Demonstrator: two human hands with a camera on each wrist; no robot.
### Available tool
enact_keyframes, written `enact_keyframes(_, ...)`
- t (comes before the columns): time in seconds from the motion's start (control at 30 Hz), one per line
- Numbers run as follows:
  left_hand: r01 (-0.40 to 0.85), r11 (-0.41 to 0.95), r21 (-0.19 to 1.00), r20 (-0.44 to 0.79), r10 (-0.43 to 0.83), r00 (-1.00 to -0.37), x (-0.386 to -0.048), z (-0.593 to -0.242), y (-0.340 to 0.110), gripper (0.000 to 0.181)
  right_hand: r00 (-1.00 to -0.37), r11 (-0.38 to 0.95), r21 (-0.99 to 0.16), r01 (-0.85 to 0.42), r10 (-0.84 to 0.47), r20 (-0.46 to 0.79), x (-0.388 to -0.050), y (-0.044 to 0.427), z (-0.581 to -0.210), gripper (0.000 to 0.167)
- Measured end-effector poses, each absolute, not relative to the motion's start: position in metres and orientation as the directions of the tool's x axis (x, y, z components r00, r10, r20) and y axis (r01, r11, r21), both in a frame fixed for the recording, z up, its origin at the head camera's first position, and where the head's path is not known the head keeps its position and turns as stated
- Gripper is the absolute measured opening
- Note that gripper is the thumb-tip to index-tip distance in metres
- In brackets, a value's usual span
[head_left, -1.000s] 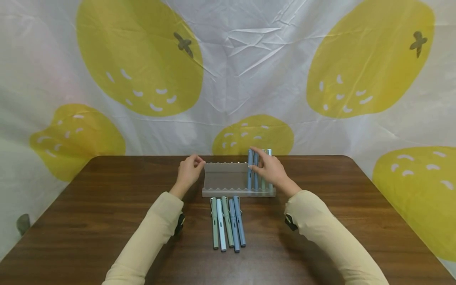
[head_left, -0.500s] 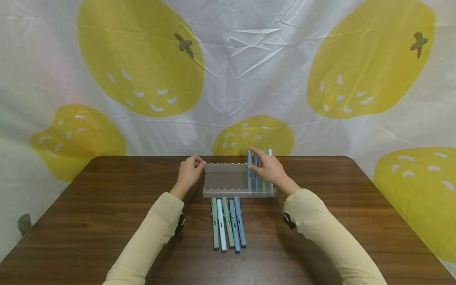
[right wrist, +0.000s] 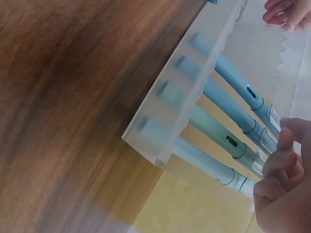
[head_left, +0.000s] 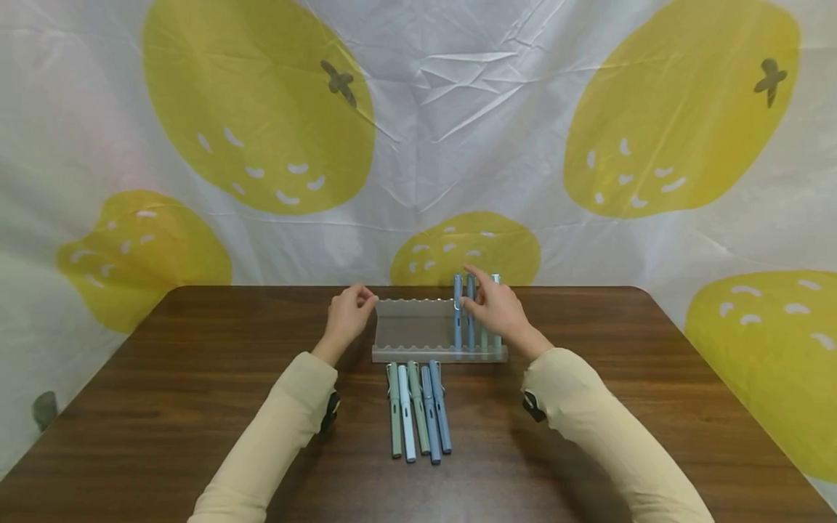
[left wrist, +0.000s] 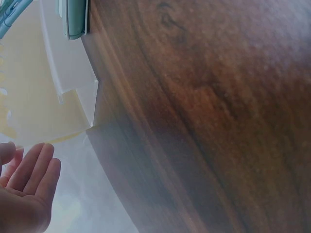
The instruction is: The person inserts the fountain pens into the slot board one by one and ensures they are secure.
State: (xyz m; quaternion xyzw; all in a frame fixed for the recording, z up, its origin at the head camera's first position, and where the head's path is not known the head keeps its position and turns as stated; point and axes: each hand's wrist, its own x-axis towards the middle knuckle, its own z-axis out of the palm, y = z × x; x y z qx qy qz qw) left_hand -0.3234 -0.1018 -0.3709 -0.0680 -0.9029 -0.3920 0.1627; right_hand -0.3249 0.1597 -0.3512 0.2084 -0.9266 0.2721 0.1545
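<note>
We find the clear rack [head_left: 415, 323] on the table, between the two hands, its scalloped back sloping away and its notched front ledge [head_left: 405, 355] towards the wearer. Four pens [head_left: 471, 327] lean in the notches at its right end, caps up; the remaining notches to the left hold none. The leftmost blue pen [head_left: 458, 330] appears seated, its lower end behind the ledge.

The right hand [head_left: 500, 309] is at the caps, forefinger extended, thumb just beside the leftmost blue pen. We judge its grip released, though whether a fingertip brushes the pen we cannot tell. The left hand [head_left: 349, 316] is at the upper left corner, where thumb and forefinger seem to pinch the edge.

We note three risks. A finger catching a cap or clip as the right hand moves off could lift or twist a pen out of its notch. Should the left hand let go, the rack, probably light and loaded at one end only, could slide or swivel under a sideways push. The five loose pens [head_left: 419, 407], lying close together just in front of the ledge, could be scattered if the rack shifts forward or a sleeve [head_left: 582, 407] sweeps low; the table [head_left: 163, 378] looks smooth, and we see nothing on it to check a rolling pen
</note>
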Motion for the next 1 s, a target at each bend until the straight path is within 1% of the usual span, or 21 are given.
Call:
enact_keyframes(0.17, 0.239, 0.684, 0.690, 0.338, -0.013, -0.941, -0.325, -0.371, -0.103, 0.018, -0.818, 0.721, -0.444, -0.531, -0.301, 0.490, -0.321, 0.162, -0.354, 0.050)
enact_keyframes(0.27, 0.238, 0.684, 0.689, 0.338, -0.013, -0.941, -0.326, -0.372, -0.103, 0.019, -0.805, 0.702, -0.454, -0.549, -0.300, 0.511, -0.316, 0.162, -0.358, 0.047)
enact_keyframes(0.57, 0.251, 0.686, 0.683, 0.347, -0.002, -0.938, -0.326, -0.373, -0.103, 0.019, -0.822, 0.663, -0.505, -0.552, -0.333, 0.462, -0.298, 0.160, -0.368, 0.039)
enact_keyframes(0.8, 0.254, 0.681, 0.687, 0.349, -0.003, -0.937, -0.325, -0.373, -0.103, 0.018, -0.822, 0.636, -0.522, -0.568, -0.405, 0.400, -0.284, 0.154, -0.376, 0.030)
enact_keyframes(1.0, 0.252, 0.679, 0.690, 0.341, 0.001, -0.940, -0.323, -0.372, -0.103, 0.019, -0.810, 0.631, -0.508, -0.587, -0.467, 0.356, -0.279, 0.149, -0.384, 0.026)
